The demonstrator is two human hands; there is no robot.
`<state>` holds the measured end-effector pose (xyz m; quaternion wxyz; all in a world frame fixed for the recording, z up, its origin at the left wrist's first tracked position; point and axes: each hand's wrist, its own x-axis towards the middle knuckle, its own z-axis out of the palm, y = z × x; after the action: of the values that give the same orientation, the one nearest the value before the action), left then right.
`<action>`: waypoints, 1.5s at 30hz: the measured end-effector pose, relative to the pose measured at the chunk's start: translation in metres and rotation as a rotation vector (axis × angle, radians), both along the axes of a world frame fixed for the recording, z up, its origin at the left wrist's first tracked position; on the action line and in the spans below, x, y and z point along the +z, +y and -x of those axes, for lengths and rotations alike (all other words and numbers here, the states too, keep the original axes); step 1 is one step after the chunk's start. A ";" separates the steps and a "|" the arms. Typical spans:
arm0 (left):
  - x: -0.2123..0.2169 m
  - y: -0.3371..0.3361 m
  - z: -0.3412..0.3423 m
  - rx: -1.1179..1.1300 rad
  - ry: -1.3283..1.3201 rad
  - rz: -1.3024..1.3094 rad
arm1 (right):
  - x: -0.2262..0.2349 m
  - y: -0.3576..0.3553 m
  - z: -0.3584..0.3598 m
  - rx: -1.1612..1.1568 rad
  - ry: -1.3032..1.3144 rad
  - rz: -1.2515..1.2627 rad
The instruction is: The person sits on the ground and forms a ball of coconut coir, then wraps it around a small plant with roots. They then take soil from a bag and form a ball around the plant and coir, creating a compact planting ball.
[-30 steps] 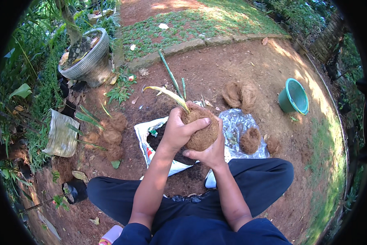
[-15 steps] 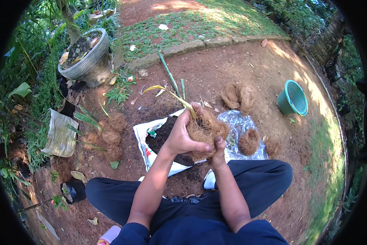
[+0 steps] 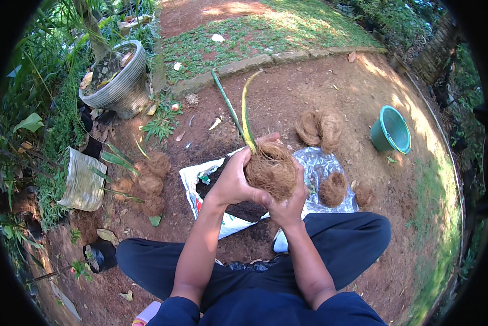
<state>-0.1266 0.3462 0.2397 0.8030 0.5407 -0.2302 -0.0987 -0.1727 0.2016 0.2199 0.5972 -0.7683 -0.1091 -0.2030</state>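
Between my two hands is a ball of brown coconut fibre (image 3: 274, 171), held up over the middle of the ground. A green, yellow-edged leaf (image 3: 246, 122) like a snake plant's stands up from its left side, curving at the tip. My left hand (image 3: 234, 182) cups the ball's left and lower side near the leaf base. Around its right and underside wraps my right hand (image 3: 291, 202). Beneath lies an opened white sack (image 3: 188, 176) with dark soil (image 3: 246, 211) on it, partly hidden by my hands. A second green leaf (image 3: 227, 100) shows behind the ball.
To the right, clear plastic (image 3: 314, 163) carries a fibre ball (image 3: 333, 190); loose fibre clumps (image 3: 320, 130) lie beyond it. A green bucket (image 3: 390, 130) stands farther right. At left are several fibre balls with leaves (image 3: 150, 185), a pale pot (image 3: 83, 179) and a large ribbed planter (image 3: 119, 81).
The fibre ball has turned in my hands, so its leaf swings from leaning left to nearly upright. My right hand has shifted further around the ball's side.
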 end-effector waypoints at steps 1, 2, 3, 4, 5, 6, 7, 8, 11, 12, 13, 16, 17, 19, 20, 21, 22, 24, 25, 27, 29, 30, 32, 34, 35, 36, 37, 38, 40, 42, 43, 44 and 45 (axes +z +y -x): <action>-0.001 0.001 -0.001 -0.007 -0.054 -0.023 | -0.001 -0.001 -0.001 0.005 -0.001 -0.045; -0.003 0.002 -0.001 -0.012 -0.115 -0.035 | -0.002 -0.001 -0.001 0.014 0.006 -0.102; -0.003 0.002 -0.002 -0.030 -0.065 -0.010 | -0.003 -0.001 0.000 0.028 0.007 -0.121; -0.004 0.003 -0.002 -0.045 -0.052 -0.006 | -0.004 0.001 0.001 0.045 0.014 -0.151; -0.004 0.002 -0.003 -0.071 -0.045 -0.004 | -0.004 0.003 0.003 0.067 0.027 -0.177; -0.004 0.003 -0.003 -0.095 -0.030 0.018 | -0.004 0.004 0.004 0.082 0.040 -0.219; -0.004 0.003 -0.003 -0.112 -0.015 0.028 | -0.004 0.005 0.006 0.104 0.060 -0.258; -0.004 0.003 -0.002 -0.126 0.006 0.057 | -0.003 0.006 0.007 0.119 0.083 -0.307; -0.001 0.004 0.000 -0.117 -0.016 0.077 | 0.000 0.004 0.008 0.194 0.098 -0.312; 0.000 0.004 0.000 -0.101 -0.041 0.076 | 0.001 0.002 0.007 0.178 0.092 -0.267; 0.002 0.004 0.002 -0.085 0.027 0.055 | 0.004 -0.003 0.006 0.180 0.099 -0.209; 0.006 0.001 0.005 -0.014 0.150 0.034 | 0.010 -0.003 0.006 0.114 0.127 -0.085; 0.007 -0.001 0.006 0.019 0.146 0.049 | 0.011 -0.001 0.007 0.071 0.124 -0.066; 0.010 -0.004 0.005 0.082 0.071 0.066 | 0.012 0.009 0.007 -0.184 -0.057 -0.103; 0.011 -0.005 0.005 0.134 0.112 0.049 | 0.011 0.013 0.007 -0.319 -0.159 -0.091; 0.011 -0.005 0.005 0.179 0.157 0.025 | 0.011 0.011 0.008 -0.288 -0.133 -0.168; 0.012 -0.005 0.006 0.231 0.186 0.021 | 0.011 0.011 0.008 -0.297 -0.183 -0.085; 0.011 -0.003 0.005 0.146 0.197 0.059 | 0.012 0.005 0.006 -0.279 -0.273 0.118; 0.010 -0.003 0.005 0.130 0.155 0.032 | 0.010 0.007 0.006 -0.296 -0.342 0.032; 0.008 -0.001 0.004 0.057 0.110 -0.011 | 0.013 0.001 0.007 -0.205 -0.201 -0.074; 0.006 0.003 0.004 -0.028 0.042 -0.009 | 0.017 -0.002 0.007 -0.106 -0.112 -0.188; 0.004 0.004 0.003 -0.077 -0.001 0.001 | 0.019 -0.004 0.007 -0.072 -0.077 -0.198; 0.001 0.005 0.006 -0.133 0.063 -0.046 | 0.024 -0.008 0.009 -0.014 -0.011 -0.232; 0.000 0.004 0.009 -0.152 0.105 -0.065 | 0.028 -0.010 0.012 -0.013 0.116 -0.358; -0.001 0.000 0.012 -0.179 0.175 0.022 | 0.028 -0.012 0.012 -0.029 0.105 -0.402; -0.001 -0.004 0.012 -0.143 0.186 0.035 | 0.028 -0.013 0.013 -0.026 0.091 -0.410; -0.001 -0.008 0.012 -0.113 0.192 0.051 | 0.027 -0.012 0.012 -0.070 0.049 -0.347; 0.000 -0.011 0.012 -0.091 0.210 0.067 | 0.026 -0.009 0.013 -0.111 -0.044 -0.240; 0.005 -0.012 0.012 0.025 0.222 0.076 | 0.022 -0.003 0.011 -0.193 -0.257 -0.038; 0.009 -0.013 0.013 0.140 0.317 0.178 | 0.019 0.006 0.017 -0.167 -0.329 0.165; 0.010 -0.012 0.014 0.122 0.343 0.175 | 0.016 0.016 0.017 -0.224 -0.346 0.153; 0.011 -0.014 0.015 0.112 0.292 0.132 | 0.014 0.020 0.015 -0.275 -0.377 0.190; 0.011 -0.016 0.017 0.099 0.231 0.114 | 0.013 0.017 0.014 -0.281 -0.313 0.077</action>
<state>-0.1440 0.3299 0.2502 0.8575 0.4900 -0.1146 -0.1072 -0.1865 0.2191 0.2330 0.5089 -0.7572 -0.1003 -0.3969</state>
